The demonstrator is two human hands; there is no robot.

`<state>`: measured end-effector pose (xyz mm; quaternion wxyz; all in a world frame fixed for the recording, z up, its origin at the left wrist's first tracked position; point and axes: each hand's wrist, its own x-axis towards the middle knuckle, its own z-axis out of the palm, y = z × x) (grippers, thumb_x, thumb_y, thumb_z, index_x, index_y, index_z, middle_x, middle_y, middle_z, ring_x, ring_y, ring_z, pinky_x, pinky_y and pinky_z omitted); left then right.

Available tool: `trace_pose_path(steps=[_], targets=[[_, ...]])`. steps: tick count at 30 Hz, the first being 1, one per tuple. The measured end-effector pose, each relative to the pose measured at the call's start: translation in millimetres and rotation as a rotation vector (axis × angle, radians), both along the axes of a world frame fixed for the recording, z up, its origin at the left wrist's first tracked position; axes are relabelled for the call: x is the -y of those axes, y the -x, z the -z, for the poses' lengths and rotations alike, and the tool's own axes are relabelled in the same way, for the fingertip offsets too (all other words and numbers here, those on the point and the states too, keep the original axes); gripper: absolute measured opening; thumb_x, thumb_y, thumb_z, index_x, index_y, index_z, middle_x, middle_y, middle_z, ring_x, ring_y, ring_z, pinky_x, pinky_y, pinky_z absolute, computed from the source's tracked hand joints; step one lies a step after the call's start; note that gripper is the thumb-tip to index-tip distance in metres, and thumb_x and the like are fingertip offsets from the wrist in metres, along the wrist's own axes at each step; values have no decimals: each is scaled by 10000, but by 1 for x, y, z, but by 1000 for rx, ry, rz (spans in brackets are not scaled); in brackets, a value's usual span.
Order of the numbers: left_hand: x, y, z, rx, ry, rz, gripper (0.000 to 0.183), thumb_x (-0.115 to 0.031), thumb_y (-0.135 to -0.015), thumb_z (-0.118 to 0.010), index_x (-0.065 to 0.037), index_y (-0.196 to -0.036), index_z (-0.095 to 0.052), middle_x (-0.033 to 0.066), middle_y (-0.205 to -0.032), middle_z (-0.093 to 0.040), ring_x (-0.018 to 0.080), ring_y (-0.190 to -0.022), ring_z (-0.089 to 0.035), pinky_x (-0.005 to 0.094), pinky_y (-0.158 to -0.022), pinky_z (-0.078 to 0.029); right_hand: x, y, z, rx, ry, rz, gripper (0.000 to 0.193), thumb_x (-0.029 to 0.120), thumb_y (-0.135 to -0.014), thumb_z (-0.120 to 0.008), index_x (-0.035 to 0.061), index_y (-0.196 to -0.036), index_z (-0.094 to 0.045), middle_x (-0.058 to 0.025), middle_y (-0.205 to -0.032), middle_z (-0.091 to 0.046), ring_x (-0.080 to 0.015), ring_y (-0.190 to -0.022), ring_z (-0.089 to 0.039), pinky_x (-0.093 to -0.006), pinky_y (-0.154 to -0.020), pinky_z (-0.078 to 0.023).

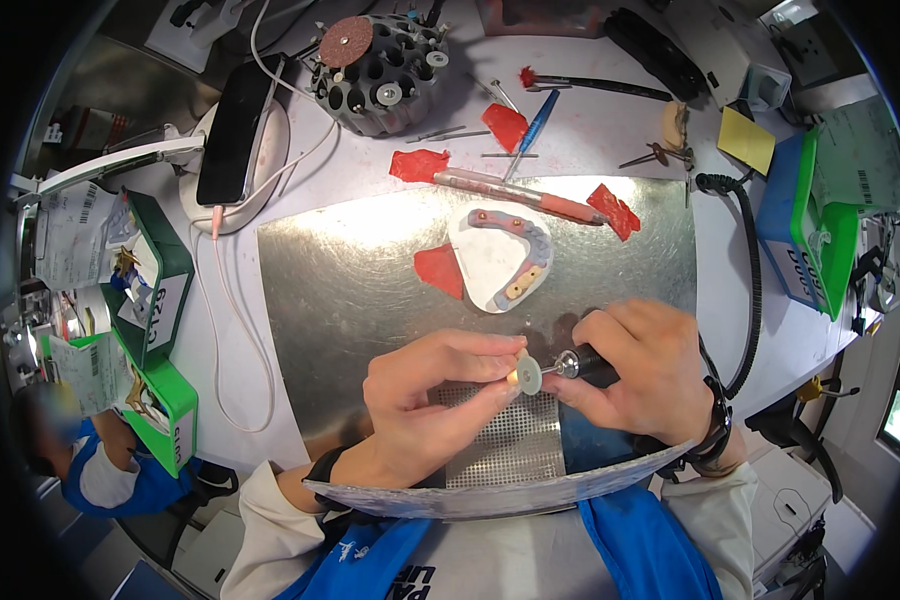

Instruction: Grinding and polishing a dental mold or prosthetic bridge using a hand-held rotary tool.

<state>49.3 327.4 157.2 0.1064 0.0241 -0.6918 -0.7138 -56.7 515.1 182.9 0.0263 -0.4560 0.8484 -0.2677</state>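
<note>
My left hand pinches a small tooth-coloured dental piece, mostly hidden by the fingertips. My right hand is wrapped round a black rotary handpiece with a metal nose. On its tip sits a pale green grinding disc, right against or just beside the piece; which of the two I cannot tell. Beyond my hands, a white plaster dental model with an arch of pinkish-grey gum lies on the metal plate. A red wax scrap lies at its left.
A round bur holder stands at the back, with a phone on a round stand to its left. Pens, a blue-handled tool and red scraps lie beyond the model. Green bins flank the left; a coiled cord runs at right.
</note>
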Motion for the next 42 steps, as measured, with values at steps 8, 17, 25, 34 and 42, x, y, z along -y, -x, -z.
trace_pose_path(steps=[8,17,25,34,42], targets=[[2,0,-3,-42,116,-8,189,92,-708,-721,26,-877,-667,189,-1010,-688,204,-858,-689,273,-733,-540,0,-1,0,-6,8,-9,441,467,-657,-793,108,-711,-543,-8,-580,-467,-181,-495,-503,-301,-444,-384],[0,0,-1,46,-19,25,156,87,-742,-709,23,-866,-637,198,-1026,-685,198,-891,-686,277,-740,-548,-1,-1,-6,118,-26,17,406,413,-664,-788,84,-751,-566,-66,-630,-510,-252,-548,-532,-349,-505,-407],[-2,-2,8,122,-335,82,164,87,-798,-673,13,-911,-580,219,-1059,-662,167,-875,-666,257,-715,-550,1,1,-5,46,3,-15,430,465,-686,-787,109,-690,-547,-16,-563,-488,-185,-482,-518,-307,-442,-386],[3,4,-12,521,-811,352,290,-36,-924,-576,45,-1200,-542,144,-955,-627,100,-700,-576,222,-623,-478,-6,13,-6,261,181,125,392,327,-652,-851,57,-795,-607,-56,-674,-612,-197,-547,-599,-280,-490,-446],[10,5,-13,526,-818,416,341,-68,-914,-583,56,-1229,-548,121,-846,-625,97,-624,-529,223,-569,-431,-9,18,1,-70,70,-13,467,475,-596,-826,110,-697,-553,-12,-574,-444,-186,-493,-479,-318,-453,-358]])
